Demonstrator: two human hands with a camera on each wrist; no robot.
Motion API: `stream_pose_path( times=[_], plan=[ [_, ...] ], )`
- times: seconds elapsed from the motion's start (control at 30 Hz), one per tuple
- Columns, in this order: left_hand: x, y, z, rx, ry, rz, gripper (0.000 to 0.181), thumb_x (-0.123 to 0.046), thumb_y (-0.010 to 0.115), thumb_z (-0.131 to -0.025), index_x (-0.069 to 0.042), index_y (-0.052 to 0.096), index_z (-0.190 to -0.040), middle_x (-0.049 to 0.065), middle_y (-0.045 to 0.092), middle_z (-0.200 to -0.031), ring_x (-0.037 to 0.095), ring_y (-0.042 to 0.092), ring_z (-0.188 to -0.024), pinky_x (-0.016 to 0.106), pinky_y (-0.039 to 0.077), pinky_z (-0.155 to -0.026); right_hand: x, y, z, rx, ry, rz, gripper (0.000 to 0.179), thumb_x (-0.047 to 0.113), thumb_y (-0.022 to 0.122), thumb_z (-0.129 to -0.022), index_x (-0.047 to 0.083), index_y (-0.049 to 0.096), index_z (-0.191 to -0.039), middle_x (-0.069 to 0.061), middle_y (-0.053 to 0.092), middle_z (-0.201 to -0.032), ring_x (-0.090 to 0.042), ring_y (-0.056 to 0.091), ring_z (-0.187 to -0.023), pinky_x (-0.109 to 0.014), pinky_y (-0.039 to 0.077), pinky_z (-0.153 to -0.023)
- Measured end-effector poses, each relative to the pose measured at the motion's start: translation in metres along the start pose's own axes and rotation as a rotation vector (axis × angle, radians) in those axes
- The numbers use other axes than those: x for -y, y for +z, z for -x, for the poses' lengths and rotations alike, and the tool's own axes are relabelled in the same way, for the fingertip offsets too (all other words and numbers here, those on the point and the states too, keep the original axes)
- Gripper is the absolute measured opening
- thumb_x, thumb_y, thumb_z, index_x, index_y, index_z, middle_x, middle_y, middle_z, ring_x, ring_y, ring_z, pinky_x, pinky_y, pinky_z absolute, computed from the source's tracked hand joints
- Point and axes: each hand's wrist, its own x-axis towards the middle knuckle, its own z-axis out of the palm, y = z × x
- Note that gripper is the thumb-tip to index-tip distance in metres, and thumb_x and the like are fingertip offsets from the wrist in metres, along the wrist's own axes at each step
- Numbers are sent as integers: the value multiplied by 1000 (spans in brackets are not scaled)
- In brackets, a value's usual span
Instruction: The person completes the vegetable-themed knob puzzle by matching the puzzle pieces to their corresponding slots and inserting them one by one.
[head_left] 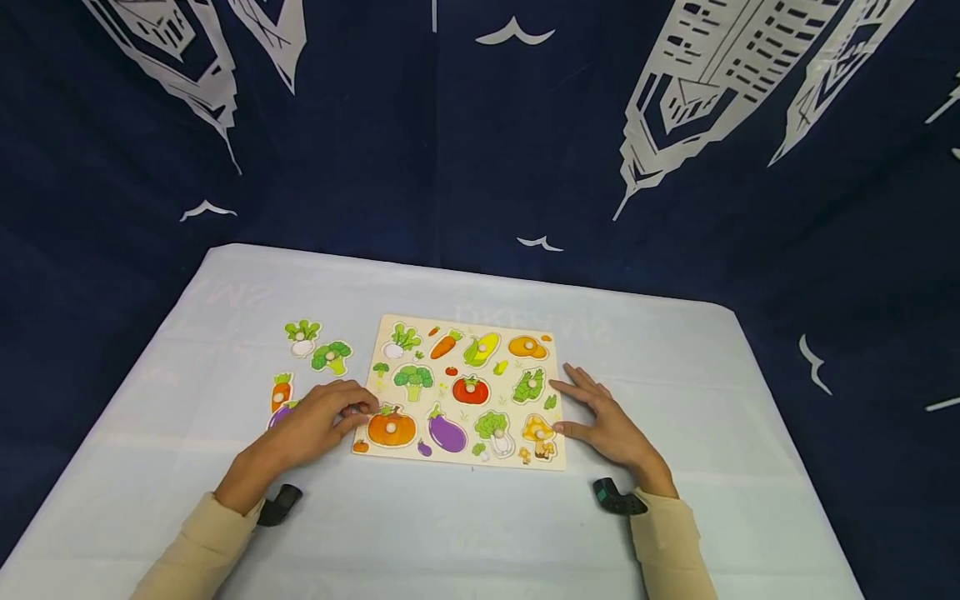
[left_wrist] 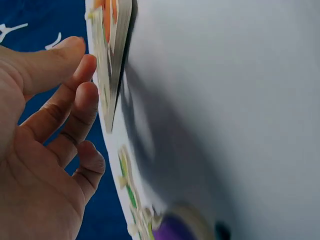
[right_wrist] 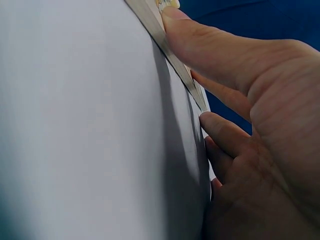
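Observation:
A wooden vegetable puzzle board point(head_left: 465, 460) lies flat on the table. My left hand point(head_left: 326, 421) is at its left edge, beside the pumpkin piece point(head_left: 392, 428); the left wrist view shows the fingers loosely bent, with nothing between them. At the opposite edge, my right hand point(head_left: 611, 425) spreads its fingers, its thumb point(right_wrist: 200, 45) resting against the board's side near the mushroom piece point(head_left: 537, 430). Loose radish point(head_left: 302, 340), broccoli point(head_left: 332, 357) and carrot point(head_left: 281, 392) pieces lie left of the board. An eggplant piece point(head_left: 281, 412) is partly hidden behind my left hand.
The pale cloth-covered table point(head_left: 480, 533) ends at a dark blue curtain point(head_left: 420, 150) with white building prints. Black wrist devices sit at both cuffs, the left one point(head_left: 280, 504) and the right one point(head_left: 618, 497) hanging close over the table.

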Motion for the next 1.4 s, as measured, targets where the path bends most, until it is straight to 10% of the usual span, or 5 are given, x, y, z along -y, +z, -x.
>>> stream_pose_path(
  times=[0.77,1.4],
  plan=[
    [32,-53,44,-23,-88,42,17,1,76,-85,-11,70,-95,-10,54,-81,3,48,-78,20,45,-66,0,-1,0,-5,-11,6,72,31,81,-83,15,52,-147,-14,23,-166,-39,8,-155,-65,4,-120],
    [55,-57,66,-90,-12,17,33,10,78,-76,-16,73,-95,-10,63,-88,1,49,-78,20,44,-67,-1,0,0,-18,-19,11,71,31,81,-83,17,53,-146,-13,24,-166,-39,10,-155,-65,4,-120]
  ],
)
